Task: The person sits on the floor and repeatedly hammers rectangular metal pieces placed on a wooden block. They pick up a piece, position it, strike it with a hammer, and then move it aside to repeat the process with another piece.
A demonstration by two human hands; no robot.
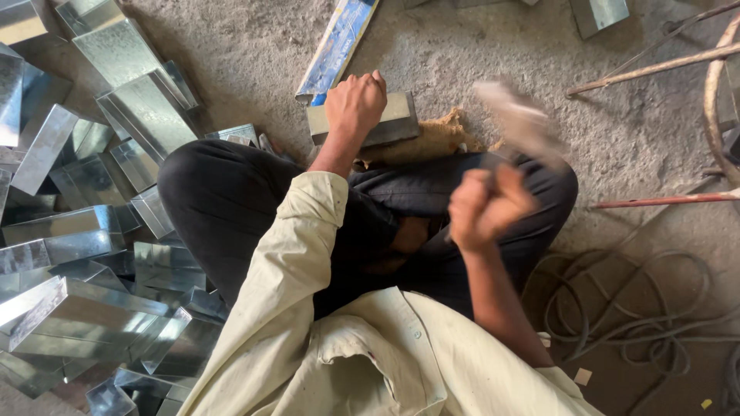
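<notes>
Rough grey concrete floor (254,46), dusty. Person sits cross-legged on it in dark trousers and a cream shirt. Left hand (354,104) lies palm-down on a small sheet-metal box (393,123), fingers curled over its far edge, pressing it onto a brown block (439,139) that touches the box's underside. The box lies just in front of the knees, long axis running left to right, slightly tilted up at the right; its middle is hidden by the hand. Right hand (486,206) is closed in a fist around a handle, raised above the right knee. The mallet (520,123) it holds is heavily motion-blurred, probably wooden, with its head pointing up and away toward the floor beyond the box; handle hard to make out. Pile of shiny galvanised boxes (92,231) crowds the left, cut off by the frame edge. A blue-striped flat strip (339,46) lies beyond the box. Grey hose (640,308) coils at the right.
</notes>
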